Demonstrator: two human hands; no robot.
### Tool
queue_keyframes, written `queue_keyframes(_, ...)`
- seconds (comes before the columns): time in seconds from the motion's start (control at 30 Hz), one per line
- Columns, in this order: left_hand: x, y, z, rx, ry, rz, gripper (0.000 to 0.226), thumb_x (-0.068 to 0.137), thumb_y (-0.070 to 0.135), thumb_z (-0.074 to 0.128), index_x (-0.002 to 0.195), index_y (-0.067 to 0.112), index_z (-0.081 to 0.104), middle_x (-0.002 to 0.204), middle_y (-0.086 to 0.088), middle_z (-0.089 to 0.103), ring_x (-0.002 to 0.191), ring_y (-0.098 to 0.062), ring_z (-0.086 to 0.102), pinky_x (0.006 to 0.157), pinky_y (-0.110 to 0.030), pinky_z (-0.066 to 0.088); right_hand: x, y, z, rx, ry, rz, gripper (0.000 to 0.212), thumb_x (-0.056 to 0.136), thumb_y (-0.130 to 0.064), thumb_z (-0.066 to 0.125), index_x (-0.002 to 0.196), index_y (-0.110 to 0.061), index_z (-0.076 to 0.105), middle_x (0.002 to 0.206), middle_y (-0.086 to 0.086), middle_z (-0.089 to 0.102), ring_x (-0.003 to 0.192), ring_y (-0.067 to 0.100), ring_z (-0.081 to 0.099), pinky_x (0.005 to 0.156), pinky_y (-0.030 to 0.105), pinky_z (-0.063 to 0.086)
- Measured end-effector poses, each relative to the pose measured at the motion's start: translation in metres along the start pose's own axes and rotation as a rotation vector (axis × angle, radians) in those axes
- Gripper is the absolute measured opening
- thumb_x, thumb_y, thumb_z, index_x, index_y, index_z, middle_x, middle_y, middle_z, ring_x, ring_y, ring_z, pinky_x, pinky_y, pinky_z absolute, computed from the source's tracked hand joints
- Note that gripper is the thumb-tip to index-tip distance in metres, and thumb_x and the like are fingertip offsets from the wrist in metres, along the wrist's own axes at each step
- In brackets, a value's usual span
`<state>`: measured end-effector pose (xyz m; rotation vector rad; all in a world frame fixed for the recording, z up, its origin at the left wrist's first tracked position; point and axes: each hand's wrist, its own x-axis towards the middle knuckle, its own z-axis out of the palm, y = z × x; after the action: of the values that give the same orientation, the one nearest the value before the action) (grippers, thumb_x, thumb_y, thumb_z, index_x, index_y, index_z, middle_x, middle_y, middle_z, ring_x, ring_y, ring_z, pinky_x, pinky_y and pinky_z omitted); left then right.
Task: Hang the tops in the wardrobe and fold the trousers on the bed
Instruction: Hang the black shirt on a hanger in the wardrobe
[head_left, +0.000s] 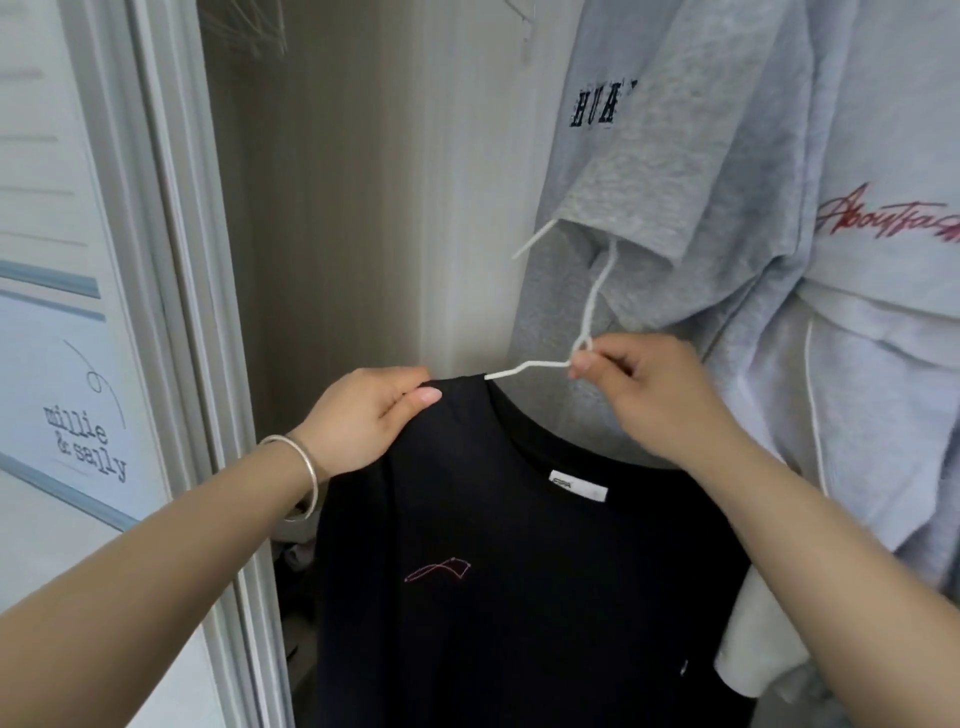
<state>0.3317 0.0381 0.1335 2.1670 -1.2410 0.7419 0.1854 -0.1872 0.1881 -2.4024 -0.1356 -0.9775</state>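
- While a person stands at the open wardrobe (363, 182), the right hand (654, 400) pinches the neck of a white wire hanger (589, 317) between thumb and curled fingers (587, 361), at the twist where its two arms meet.
- Just left of those fingers, one hanger arm runs down into the collar of a black top (493, 597); the garment falls away below both hands, label side facing the viewer.
- At the top's shoulder edge, the left hand (363, 421), a silver bangle (304, 478) on its wrist, grips the dark cloth with its thumb on top and the other fingers curled behind.
- Above the right fingers the hanger's stem rises and leans leftward, its hook end poking out near the sleeve of a grey T-shirt (649, 156) already hung there, with a pale printed top (872, 260) beside it.
- Judging by this, the shoulder is being seated on the hanger; the lift to the rail, which lies out of view overhead, would fall to the right hand, the only one on the wire.
- Neither trousers nor bed appear.
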Motion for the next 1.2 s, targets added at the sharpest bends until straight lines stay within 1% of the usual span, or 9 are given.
queue_keyframes(0.13, -0.010, -0.010, 0.008, 0.013, 0.126, 0.048, 0.030, 0.091, 0.048, 0.031, 0.077, 0.026, 0.047, 0.069, 0.013, 0.043, 0.069, -0.005, 0.040, 0.063, -0.032, 0.041, 0.005, -0.013, 0.024, -0.059, -0.168, -0.051, 0.020, 0.091, -0.030, 0.056, 0.081, -0.019, 0.068, 0.055, -0.004, 0.053, 0.053, 0.006, 0.045, 0.057, 0.021, 0.035)
queue_keyframes(0.27, -0.016, -0.026, 0.013, 0.000, 0.355, -0.167, 0.041, 0.089, 0.042, 0.035, 0.077, 0.012, 0.059, 0.072, 0.008, 0.050, 0.072, -0.015, 0.044, 0.070, -0.036, 0.040, 0.001, 0.001, 0.020, -0.069, -0.372, -0.009, 0.007, 0.087, -0.029, 0.062, 0.093, -0.026, 0.064, 0.071, -0.008, 0.056, 0.063, 0.002, 0.050, 0.063, 0.011, 0.038)
queue_keyframes(0.37, -0.019, -0.040, 0.012, -0.051, 0.473, -0.382, 0.041, 0.087, 0.046, 0.035, 0.082, 0.014, 0.062, 0.078, 0.008, 0.051, 0.080, -0.020, 0.045, 0.078, -0.038, 0.038, -0.013, 0.027, 0.008, -0.220, -0.498, 0.045, 0.013, 0.089, -0.033, 0.059, 0.077, -0.030, 0.054, 0.069, -0.009, 0.056, 0.065, 0.001, 0.053, 0.066, 0.013, 0.040)
queue_keyframes(0.7, -0.011, -0.049, 0.011, 0.094, 0.487, -0.313, 0.046, 0.090, 0.044, 0.033, 0.084, 0.010, 0.065, 0.071, -0.001, 0.052, 0.074, -0.024, 0.045, 0.069, -0.034, 0.034, -0.012, 0.033, -0.008, -0.362, -0.361, -0.085, 0.027, 0.095, -0.042, 0.034, 0.077, -0.026, 0.043, 0.061, -0.005, 0.051, 0.062, 0.017, 0.054, 0.064, 0.032, 0.043)
queue_keyframes(0.8, -0.007, -0.054, 0.007, 0.048, 0.467, -0.333, 0.048, 0.088, 0.046, 0.032, 0.085, 0.010, 0.064, 0.073, -0.002, 0.053, 0.075, -0.025, 0.046, 0.071, -0.038, 0.038, -0.011, 0.029, -0.012, -0.236, -0.349, -0.064, 0.029, 0.087, -0.050, 0.051, 0.113, -0.040, 0.044, 0.072, -0.006, 0.061, 0.064, 0.005, 0.055, 0.067, 0.020, 0.045)
queue_keyframes(0.9, -0.008, -0.063, 0.006, -0.033, 0.463, -0.378, 0.036, 0.092, 0.037, 0.044, 0.089, 0.008, 0.066, 0.076, -0.006, 0.055, 0.080, -0.031, 0.049, 0.074, -0.037, 0.037, -0.016, 0.028, -0.019, -0.190, -0.400, -0.123, 0.050, 0.077, -0.040, 0.071, 0.112, -0.056, 0.040, 0.072, -0.014, 0.053, 0.070, -0.001, 0.050, 0.066, 0.012, 0.041)
queue_keyframes(1.0, -0.007, -0.063, 0.007, -0.044, 0.452, -0.377, 0.034, 0.092, 0.034, 0.046, 0.090, 0.008, 0.066, 0.078, -0.007, 0.056, 0.081, -0.031, 0.049, 0.076, -0.037, 0.037, -0.014, 0.034, -0.021, -0.315, -0.349, -0.335, 0.022, 0.085, -0.032, 0.060, 0.106, -0.036, 0.056, 0.080, -0.029, 0.059, 0.073, -0.009, 0.056, 0.069, 0.005, 0.041)
queue_keyframes(1.1, -0.004, -0.060, 0.006, -0.014, 0.440, -0.357, 0.052, 0.086, 0.050, 0.034, 0.090, 0.010, 0.066, 0.076, -0.005, 0.055, 0.079, -0.028, 0.047, 0.077, -0.041, 0.040, -0.009, 0.045, -0.017, -0.430, -0.326, -0.421, 0.022, 0.089, -0.031, 0.047, 0.095, -0.020, 0.064, 0.082, -0.014, 0.064, 0.070, 0.005, 0.062, 0.066, 0.020, 0.050)
queue_keyframes(1.2, -0.001, -0.059, 0.004, 0.039, 0.415, -0.343, 0.053, 0.085, 0.053, 0.031, 0.088, 0.014, 0.067, 0.073, -0.001, 0.052, 0.078, -0.025, 0.044, 0.077, -0.042, 0.040, 0.003, 0.042, -0.028, -0.402, -0.507, -0.227, 0.021, 0.093, -0.028, 0.053, 0.088, -0.013, 0.066, 0.089, -0.012, 0.052, 0.076, 0.001, 0.053, 0.076, 0.016, 0.042)
